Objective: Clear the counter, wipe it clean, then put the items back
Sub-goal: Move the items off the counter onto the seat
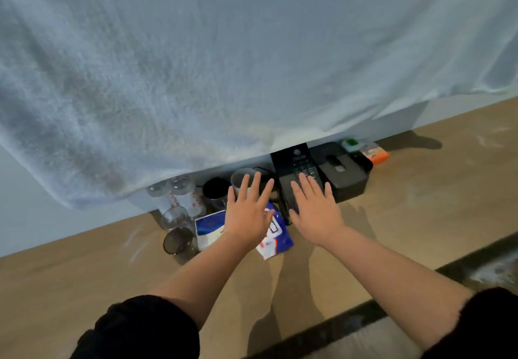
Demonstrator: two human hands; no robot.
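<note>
A wooden counter (406,218) runs along a pale wall, with items grouped at its back. My left hand (248,210) hovers flat with fingers spread above a blue and white packet (276,235) and near two dark mugs (214,190). My right hand (314,204) is stretched out flat over the handset of a black desk phone (295,168). A black tissue box (343,172) stands right of the phone. Clear glasses (173,217) and a smoky tumbler (179,242) stand at the left. A large white towel (196,64) hangs close to the camera and hides the upper view.
Behind the tissue box lie a green-topped white item (353,145) and an orange packet (377,154). Faint white smears mark the wood at left (137,243) and right (487,140). The counter's dark front edge (364,314) runs along the lower right.
</note>
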